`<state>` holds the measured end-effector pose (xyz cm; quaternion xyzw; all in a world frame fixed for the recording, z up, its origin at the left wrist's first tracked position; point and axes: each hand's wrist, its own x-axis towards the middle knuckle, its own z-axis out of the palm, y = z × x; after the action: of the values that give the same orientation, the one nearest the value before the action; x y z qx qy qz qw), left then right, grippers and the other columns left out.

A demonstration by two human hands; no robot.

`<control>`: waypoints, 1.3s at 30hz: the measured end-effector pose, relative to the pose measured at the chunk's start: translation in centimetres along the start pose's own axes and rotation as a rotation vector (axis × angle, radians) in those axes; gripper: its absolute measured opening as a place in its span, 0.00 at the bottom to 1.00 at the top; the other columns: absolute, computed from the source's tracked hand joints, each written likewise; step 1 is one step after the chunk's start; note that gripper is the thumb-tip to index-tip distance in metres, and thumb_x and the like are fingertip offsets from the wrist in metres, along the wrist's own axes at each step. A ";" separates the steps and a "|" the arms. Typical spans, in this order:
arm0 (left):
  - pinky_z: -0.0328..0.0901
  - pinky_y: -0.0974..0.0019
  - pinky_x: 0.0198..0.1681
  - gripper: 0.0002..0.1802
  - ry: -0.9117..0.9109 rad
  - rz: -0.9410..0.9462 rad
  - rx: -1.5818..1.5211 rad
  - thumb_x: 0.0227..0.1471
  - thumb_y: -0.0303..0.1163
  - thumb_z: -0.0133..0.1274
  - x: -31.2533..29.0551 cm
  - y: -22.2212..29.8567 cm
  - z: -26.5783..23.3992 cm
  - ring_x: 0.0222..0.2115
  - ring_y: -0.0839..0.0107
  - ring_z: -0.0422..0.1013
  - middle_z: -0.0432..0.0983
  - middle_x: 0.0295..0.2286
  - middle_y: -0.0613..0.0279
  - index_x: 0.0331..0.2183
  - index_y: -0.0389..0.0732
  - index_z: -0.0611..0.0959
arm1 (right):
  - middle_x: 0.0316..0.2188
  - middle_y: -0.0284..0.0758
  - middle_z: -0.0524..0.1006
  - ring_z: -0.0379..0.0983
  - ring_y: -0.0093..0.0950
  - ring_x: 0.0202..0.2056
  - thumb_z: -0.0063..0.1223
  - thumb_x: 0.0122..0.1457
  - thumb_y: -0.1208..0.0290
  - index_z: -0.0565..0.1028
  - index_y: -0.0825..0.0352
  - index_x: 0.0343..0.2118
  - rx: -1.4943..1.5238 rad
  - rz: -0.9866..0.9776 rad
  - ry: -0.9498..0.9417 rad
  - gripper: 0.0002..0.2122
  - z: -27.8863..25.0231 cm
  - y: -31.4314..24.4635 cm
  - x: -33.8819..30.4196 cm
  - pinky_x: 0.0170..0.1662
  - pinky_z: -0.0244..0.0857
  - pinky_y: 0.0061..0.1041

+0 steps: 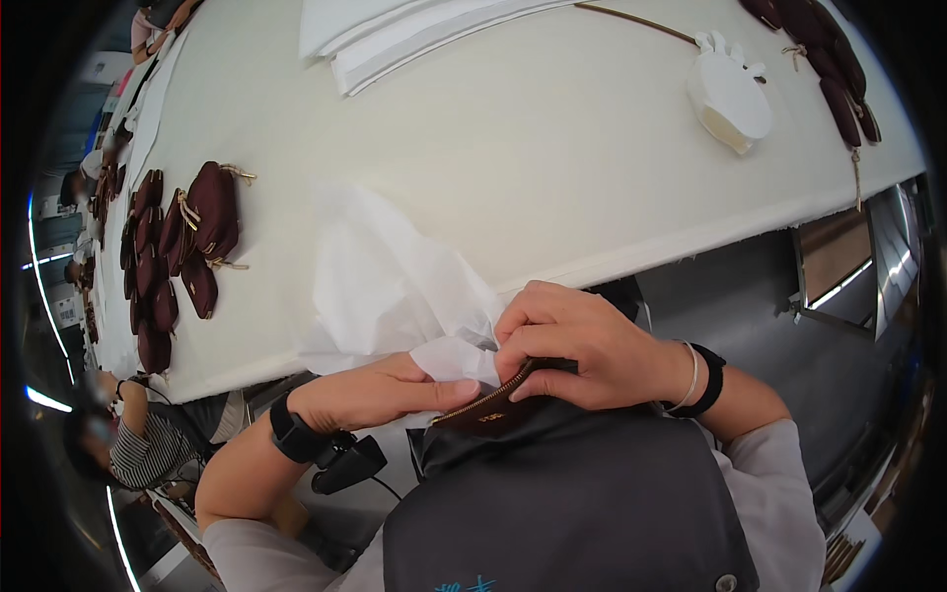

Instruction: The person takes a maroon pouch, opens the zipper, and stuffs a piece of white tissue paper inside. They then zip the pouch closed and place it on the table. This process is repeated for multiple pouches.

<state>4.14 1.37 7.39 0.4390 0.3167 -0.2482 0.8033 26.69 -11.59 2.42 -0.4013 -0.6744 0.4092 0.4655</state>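
Observation:
Close to my body, just off the table's near edge, a dark brown zip pouch (481, 418) is held with its gold-toothed zip lying open along the top. My left hand (380, 395) grips its left side, the thumb along the zip edge and the fingers hidden behind. Fingers and thumb of my right hand (582, 340) pinch the pouch's upper right edge. A crumpled sheet of thin white tissue paper (380, 271) spreads from between my hands onto the table; whether part of it is inside the pouch is hidden.
Several dark maroon pouches (212, 212) with tan cords lie in a pile at the left. More maroon pouches (824, 49) are at the far right, near a white round object (730, 99) with a brown stick. White sheets (414, 44) are stacked at the back. Other people sit along the left.

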 end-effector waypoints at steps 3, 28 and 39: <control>0.65 0.72 0.36 0.27 -0.183 0.156 0.150 0.58 0.45 0.63 0.0 0.1 0.1 0.34 0.81 0.69 0.76 0.36 0.71 0.50 0.38 0.78 | 0.35 0.31 0.75 0.71 0.32 0.37 0.68 0.50 0.75 0.78 0.61 0.33 0.014 -0.014 -0.037 0.09 0.1 0.1 -0.1 0.39 0.65 0.28; 0.63 0.59 0.32 0.19 -0.168 0.353 0.726 0.63 0.45 0.55 2.9 -0.5 2.3 0.25 0.63 0.69 0.72 0.23 0.56 0.39 0.36 0.77 | 0.29 0.30 0.77 0.71 0.32 0.34 0.67 0.53 0.73 0.79 0.64 0.34 0.067 0.041 -0.038 0.08 0.3 -1.9 -0.4 0.37 0.67 0.28; 0.70 0.59 0.43 0.18 0.802 1.181 1.373 0.46 0.29 0.67 0.6 11.5 -2.7 0.39 0.55 0.76 0.82 0.37 0.56 0.41 0.39 0.84 | 0.30 0.30 0.79 0.74 0.17 0.33 0.61 0.59 0.76 0.77 0.70 0.38 -0.007 0.374 0.582 0.06 -2.7 -0.1 0.1 0.33 0.71 0.19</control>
<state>11.55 9.32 12.16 0.9484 0.0831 0.2294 0.2026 29.19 -11.05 3.14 -0.6193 -0.4297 0.3536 0.5539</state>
